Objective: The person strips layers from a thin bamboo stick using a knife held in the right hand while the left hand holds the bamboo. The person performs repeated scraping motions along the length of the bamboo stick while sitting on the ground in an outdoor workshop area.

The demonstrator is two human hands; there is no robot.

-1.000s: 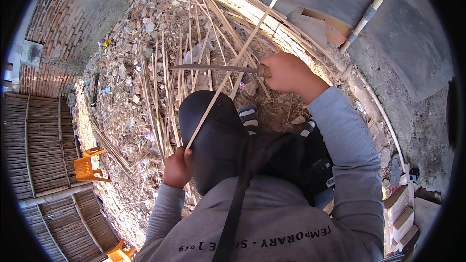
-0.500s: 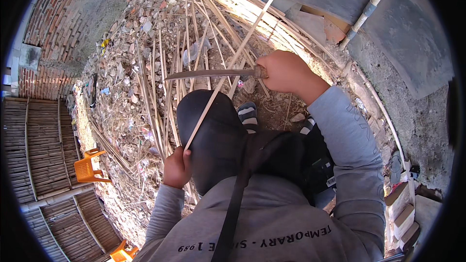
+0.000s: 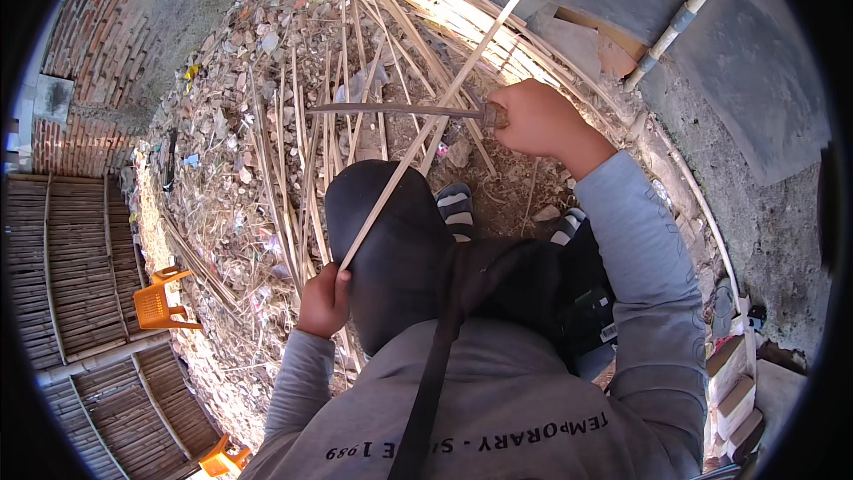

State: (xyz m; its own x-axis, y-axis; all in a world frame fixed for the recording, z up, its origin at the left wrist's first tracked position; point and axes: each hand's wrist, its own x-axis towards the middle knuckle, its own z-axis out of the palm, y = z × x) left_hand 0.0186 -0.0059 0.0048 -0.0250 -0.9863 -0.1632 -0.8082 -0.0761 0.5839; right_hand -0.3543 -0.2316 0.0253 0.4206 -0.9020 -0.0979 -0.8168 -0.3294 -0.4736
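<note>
My left hand (image 3: 323, 301) is closed on the near end of a long pale bamboo strip (image 3: 418, 148). The strip slants across my black-clad knee and runs away to the far right. In my right hand (image 3: 538, 121) is the handle of a machete (image 3: 391, 109), gripped in a fist. Its dark blade points left, roughly level, and crosses the strip beyond the knee. From this view I cannot tell whether the edge touches the strip.
Several bamboo strips (image 3: 283, 151) lie on the rubble-strewn ground ahead and to the left. An orange plastic chair (image 3: 160, 304) stands at the left by a bamboo-slat wall (image 3: 80, 258). A pale pole (image 3: 684, 18) leans at the far right. Bricks (image 3: 736, 396) are stacked near my right elbow.
My right hand and the machete have moved slightly away from me and to the right along the strip. The strip's far end has shifted a little right; my left hand stays nearly in place.
</note>
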